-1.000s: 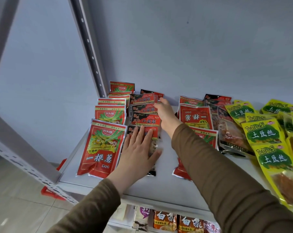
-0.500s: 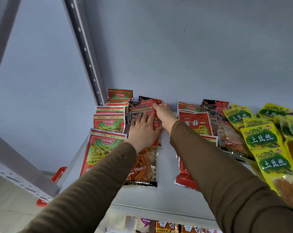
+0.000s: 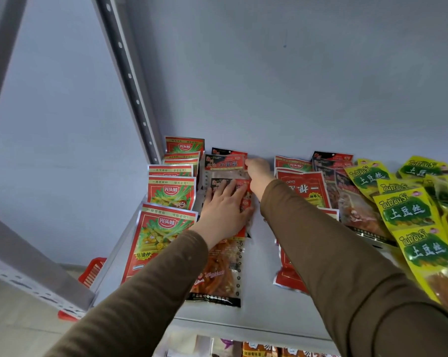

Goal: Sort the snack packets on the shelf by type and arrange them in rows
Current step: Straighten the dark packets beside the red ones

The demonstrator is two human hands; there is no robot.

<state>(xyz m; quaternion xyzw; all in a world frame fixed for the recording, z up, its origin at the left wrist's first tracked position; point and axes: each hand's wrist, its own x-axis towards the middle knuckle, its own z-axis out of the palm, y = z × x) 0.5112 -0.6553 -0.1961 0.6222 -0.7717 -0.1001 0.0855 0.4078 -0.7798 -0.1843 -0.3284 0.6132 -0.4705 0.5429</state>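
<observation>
Left hand (image 3: 224, 210) flat, fingers straight, pressing on the black-red packet row (image 3: 224, 171) at frame center. Right hand (image 3: 259, 173) at that row's far right edge — grip state unclear, fingers hidden. Red-green packets (image 3: 170, 194) in a row left of it; yellow packets (image 3: 408, 210) at right — shelf (image 3: 259, 300) under all.

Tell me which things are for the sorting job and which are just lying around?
For the job:
- black-and-red packets, under both hands
- red packets in the left row
- more red packets past the right arm
- yellow packets
- left hand, flat
- right hand
- shelf

Just lying around:
- red basket on the floor
- packets on the lower shelf
</observation>
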